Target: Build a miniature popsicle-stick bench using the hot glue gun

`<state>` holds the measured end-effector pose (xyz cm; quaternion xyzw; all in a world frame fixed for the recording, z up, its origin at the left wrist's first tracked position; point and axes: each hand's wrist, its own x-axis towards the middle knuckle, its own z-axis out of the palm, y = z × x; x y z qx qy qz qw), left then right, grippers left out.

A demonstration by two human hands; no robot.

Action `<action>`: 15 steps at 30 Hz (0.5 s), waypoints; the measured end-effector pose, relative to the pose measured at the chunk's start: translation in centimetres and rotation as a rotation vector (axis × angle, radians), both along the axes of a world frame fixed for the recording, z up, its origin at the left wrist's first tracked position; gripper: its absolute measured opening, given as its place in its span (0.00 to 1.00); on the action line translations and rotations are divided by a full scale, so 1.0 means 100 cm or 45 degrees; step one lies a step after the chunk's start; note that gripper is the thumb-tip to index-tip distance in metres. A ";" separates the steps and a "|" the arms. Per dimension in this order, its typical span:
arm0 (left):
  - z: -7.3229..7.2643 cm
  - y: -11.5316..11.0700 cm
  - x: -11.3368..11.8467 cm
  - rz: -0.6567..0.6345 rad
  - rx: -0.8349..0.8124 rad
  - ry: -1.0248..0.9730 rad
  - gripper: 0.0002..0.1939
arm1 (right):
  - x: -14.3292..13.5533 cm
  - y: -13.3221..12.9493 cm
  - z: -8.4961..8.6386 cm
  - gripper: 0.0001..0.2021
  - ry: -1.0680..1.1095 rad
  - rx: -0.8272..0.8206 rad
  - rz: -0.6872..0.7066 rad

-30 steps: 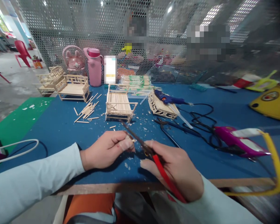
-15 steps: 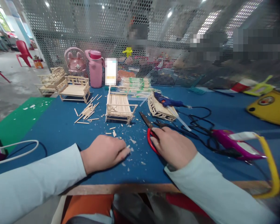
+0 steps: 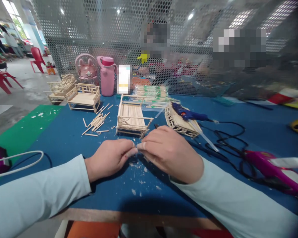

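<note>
My left hand (image 3: 110,158) is closed, thumb and forefinger pinched together over the blue table. Its fingertips nearly meet those of my right hand (image 3: 170,153), which is closed too. Whatever sits between the fingertips is too small to make out. Just beyond them stands a small wooden bench frame (image 3: 131,116) with a slatted seat. Left of it lies a loose pile of short sticks (image 3: 96,122). A blue glue gun (image 3: 190,114) rests on another wooden piece (image 3: 180,125) at the right. The scissors are mostly hidden behind my right hand.
Finished little benches (image 3: 83,97) stand at the back left, beside a pink bottle (image 3: 107,77) and a phone (image 3: 124,79). Bundled sticks (image 3: 151,92) lie behind. Black cables and a purple tool (image 3: 275,168) occupy the right. A perforated screen (image 3: 89,33) borders the table.
My right hand has left the red-handled scissors and moved left, up to my left hand's fingertips. The view has shifted somewhat, so the table's things appear further right.
</note>
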<state>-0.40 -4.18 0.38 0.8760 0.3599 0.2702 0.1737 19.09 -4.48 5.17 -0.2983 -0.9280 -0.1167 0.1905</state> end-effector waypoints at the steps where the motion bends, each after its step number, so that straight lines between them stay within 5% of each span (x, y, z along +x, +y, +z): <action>1: -0.001 0.001 0.000 0.025 -0.058 -0.111 0.18 | 0.000 0.003 -0.002 0.12 0.083 -0.044 -0.008; 5: -0.003 0.002 0.003 0.186 -0.294 -0.556 0.18 | 0.001 0.009 -0.014 0.07 0.574 -0.284 -0.163; 8: -0.004 0.003 0.005 0.242 -0.361 -0.561 0.12 | 0.001 0.012 -0.022 0.05 0.755 -0.416 -0.286; 15: 0.004 0.017 -0.010 0.340 -0.316 -0.339 0.13 | 0.000 0.013 -0.036 0.07 0.374 -0.605 -0.371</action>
